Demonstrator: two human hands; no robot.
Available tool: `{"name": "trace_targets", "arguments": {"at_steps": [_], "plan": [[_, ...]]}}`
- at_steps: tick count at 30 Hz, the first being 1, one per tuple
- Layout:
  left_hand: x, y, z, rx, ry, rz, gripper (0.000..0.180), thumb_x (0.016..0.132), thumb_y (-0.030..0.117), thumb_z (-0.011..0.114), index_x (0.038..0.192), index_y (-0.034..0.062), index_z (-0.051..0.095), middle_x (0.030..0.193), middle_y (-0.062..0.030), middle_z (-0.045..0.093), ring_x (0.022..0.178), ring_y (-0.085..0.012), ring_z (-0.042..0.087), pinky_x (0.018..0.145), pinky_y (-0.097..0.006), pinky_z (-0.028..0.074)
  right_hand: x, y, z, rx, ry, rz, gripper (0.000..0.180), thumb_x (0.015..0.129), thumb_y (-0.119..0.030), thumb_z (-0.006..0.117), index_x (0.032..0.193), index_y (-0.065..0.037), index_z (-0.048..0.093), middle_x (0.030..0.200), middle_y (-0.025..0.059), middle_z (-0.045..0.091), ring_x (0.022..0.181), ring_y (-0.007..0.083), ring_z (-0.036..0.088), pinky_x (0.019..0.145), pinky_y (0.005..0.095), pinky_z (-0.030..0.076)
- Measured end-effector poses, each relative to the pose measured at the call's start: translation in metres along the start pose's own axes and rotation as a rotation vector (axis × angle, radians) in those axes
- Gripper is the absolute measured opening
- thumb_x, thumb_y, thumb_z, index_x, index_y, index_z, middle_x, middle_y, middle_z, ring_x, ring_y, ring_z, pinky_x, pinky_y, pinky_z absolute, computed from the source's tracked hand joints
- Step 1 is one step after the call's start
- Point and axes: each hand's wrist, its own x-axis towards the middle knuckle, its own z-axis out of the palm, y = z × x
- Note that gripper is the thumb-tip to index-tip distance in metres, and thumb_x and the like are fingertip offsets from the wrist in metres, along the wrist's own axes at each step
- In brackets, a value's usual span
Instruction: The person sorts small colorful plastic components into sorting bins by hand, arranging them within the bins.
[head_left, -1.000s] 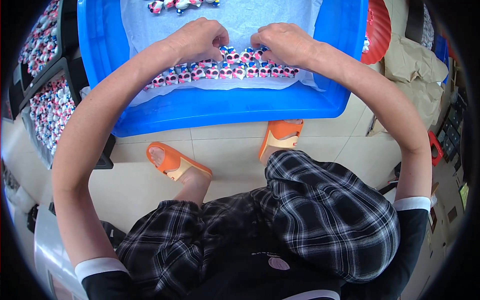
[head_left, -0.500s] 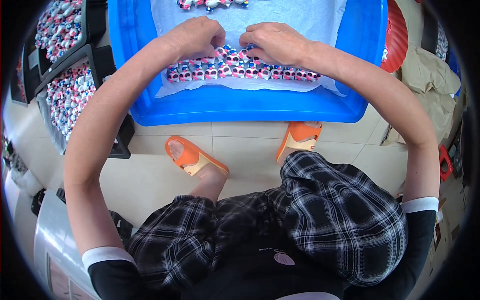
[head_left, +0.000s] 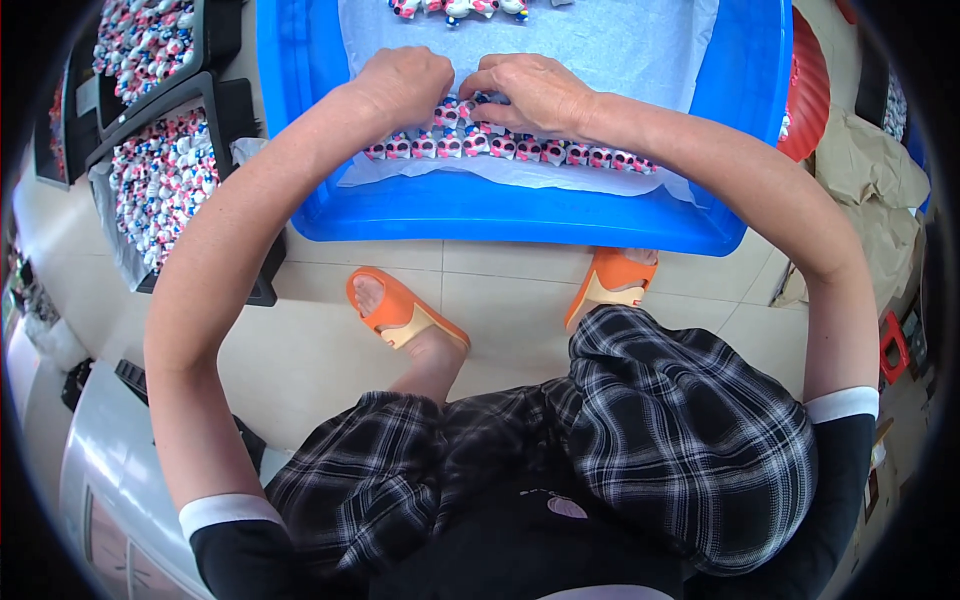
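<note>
A big blue plastic tray [head_left: 520, 215] stands on the tiled floor in front of me, lined with pale paper [head_left: 600, 40]. Along its near side runs a row of small pink, white and blue figurines [head_left: 560, 152]. My left hand [head_left: 405, 85] and my right hand [head_left: 530, 90] rest side by side on that row, fingers curled down onto the figurines at its left part. What the fingertips pinch is hidden. More figurines [head_left: 455, 8] lie at the tray's far end.
Black trays [head_left: 165, 175] full of the same figurines stand at the left. A red stool or basin [head_left: 812, 95] and crumpled brown paper [head_left: 880, 170] lie at the right. My feet in orange sandals [head_left: 405, 315] are just before the blue tray.
My view has shifted so the tray and hands sit higher and to the right. Both hands have drawn closer together on the row of figurines.
</note>
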Motion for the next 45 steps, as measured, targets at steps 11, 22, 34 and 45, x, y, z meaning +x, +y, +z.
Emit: {"name": "trace_targets", "arguments": {"at_steps": [11,22,34,45], "plan": [[-0.017,-0.013,-0.026,-0.021,0.126,-0.025,0.03,0.066,0.006,0.068,0.096,0.0034,0.062,0.094,-0.0141,0.062,0.091,-0.0311,0.059,0.08,-0.038,0.047,-0.008,0.014,-0.022,-0.055,0.118,-0.126,0.029,0.078,-0.019,0.06,0.105,-0.008,0.06,0.096,0.0119,0.058,0.094,0.0308,0.057,0.08,0.0408,0.047],[0.027,-0.025,-0.029,-0.17,0.611,-0.303,0.026,0.069,0.007,0.068,0.091,0.0,0.055,0.091,-0.0181,0.061,0.086,-0.0358,0.059,0.074,-0.042,0.047,0.048,0.023,-0.048,-0.261,0.516,-0.136,0.016,0.077,-0.014,0.059,0.091,-0.006,0.059,0.089,0.0083,0.054,0.088,0.0259,0.057,0.072,0.0385,0.048],[0.006,-0.035,-0.014,-0.182,0.527,-0.132,0.027,0.064,0.001,0.068,0.09,0.0,0.06,0.088,-0.016,0.06,0.083,-0.03,0.06,0.073,-0.038,0.047,0.035,0.021,-0.038,-0.343,0.351,-0.216,0.013,0.074,-0.007,0.057,0.086,-0.004,0.055,0.093,0.0083,0.052,0.091,0.0236,0.055,0.074,0.0352,0.049],[0.002,-0.025,-0.02,-0.253,0.444,-0.288,0.031,0.067,0.008,0.071,0.095,0.0002,0.064,0.093,-0.0173,0.062,0.088,-0.0306,0.061,0.079,-0.037,0.047,0.045,0.016,-0.051,-0.385,0.526,-0.218,0.026,0.07,-0.026,0.069,0.085,-0.006,0.061,0.087,0.0057,0.055,0.089,0.0214,0.055,0.068,0.0332,0.047]]}}
